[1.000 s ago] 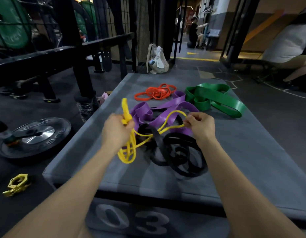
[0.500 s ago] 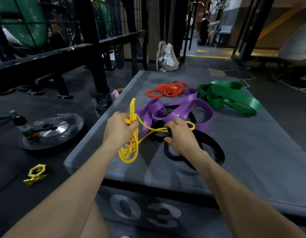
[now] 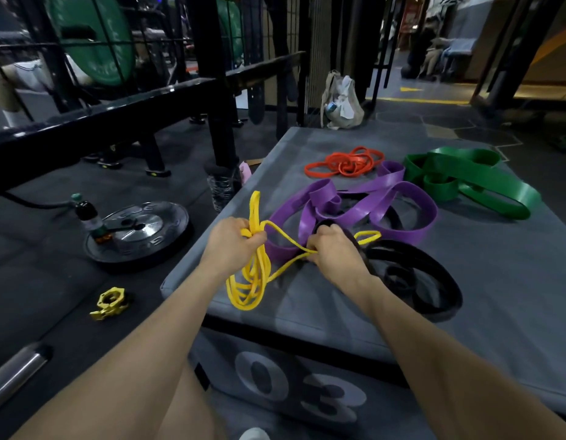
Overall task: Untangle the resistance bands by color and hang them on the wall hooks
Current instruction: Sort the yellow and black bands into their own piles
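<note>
we are early in the job, by our reading: nothing hangs anywhere yet, and all the bands lie on the grey padded box (image 3: 485,281) marked 03. the orange bands (image 3: 345,163) sit in their own little heap at the far end, and the green band (image 3: 475,182) lies apart beside them, so those two colours look sorted, though the green touches or nearly touches the purple at one corner. the knot that remains is in the middle: the purple band (image 3: 364,208) loops over the black band (image 3: 415,274), and the yellow band (image 3: 249,274) runs through both. our left hand (image 3: 230,242) is closed round a gathered bunch of yellow loops, some standing up above the fist and more hanging down to the box top near its front edge. our right hand (image 3: 335,249) is curled over a yellow strand where it passes the purple and black, with a small yellow loop showing beyond the knuckles; we judge it is pinching that strand to draw it free. left to do: clear yellow, part purple from black, then hang everything. no wall hooks appear in view. the right fingertips are hidden under the hand, so exactly how the yellow crosses the black there we cannot tell.
</note>
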Tool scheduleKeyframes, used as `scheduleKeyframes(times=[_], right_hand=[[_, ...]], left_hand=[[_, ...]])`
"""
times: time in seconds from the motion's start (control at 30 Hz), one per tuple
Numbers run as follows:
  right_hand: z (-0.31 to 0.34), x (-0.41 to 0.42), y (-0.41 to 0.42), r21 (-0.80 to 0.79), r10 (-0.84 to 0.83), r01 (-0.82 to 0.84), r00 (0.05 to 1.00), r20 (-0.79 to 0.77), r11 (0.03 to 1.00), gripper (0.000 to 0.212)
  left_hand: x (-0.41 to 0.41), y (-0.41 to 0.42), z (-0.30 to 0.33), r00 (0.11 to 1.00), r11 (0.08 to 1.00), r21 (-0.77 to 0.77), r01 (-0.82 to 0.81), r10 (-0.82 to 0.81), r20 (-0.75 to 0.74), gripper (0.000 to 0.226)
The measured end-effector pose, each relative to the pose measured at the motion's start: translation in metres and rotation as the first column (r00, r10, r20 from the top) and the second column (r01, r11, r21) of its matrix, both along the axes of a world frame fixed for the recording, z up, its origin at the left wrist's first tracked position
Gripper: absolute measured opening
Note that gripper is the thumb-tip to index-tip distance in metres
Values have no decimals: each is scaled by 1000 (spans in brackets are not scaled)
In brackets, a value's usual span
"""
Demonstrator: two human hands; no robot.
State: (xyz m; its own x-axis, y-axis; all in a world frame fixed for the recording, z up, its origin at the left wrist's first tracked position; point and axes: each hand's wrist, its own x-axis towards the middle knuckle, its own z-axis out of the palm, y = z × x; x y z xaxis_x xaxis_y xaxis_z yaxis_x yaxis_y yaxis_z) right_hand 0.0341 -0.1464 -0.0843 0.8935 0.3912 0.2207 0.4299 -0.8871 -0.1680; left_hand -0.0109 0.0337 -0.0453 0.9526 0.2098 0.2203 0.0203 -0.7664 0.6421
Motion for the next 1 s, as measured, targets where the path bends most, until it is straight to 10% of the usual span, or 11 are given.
scheduleKeyframes(times=[0.4, 1.0], right_hand=[[70, -23, -9, 800, -44, -77, 991, 129, 595, 8], [50, -23, -283, 773, -697, 408, 715, 60, 486, 16]], left_hand=[[-1, -44, 38, 926, 879, -457, 134, 53, 374, 28], [82, -347, 24, 875, 628, -610, 483, -369, 312, 26]])
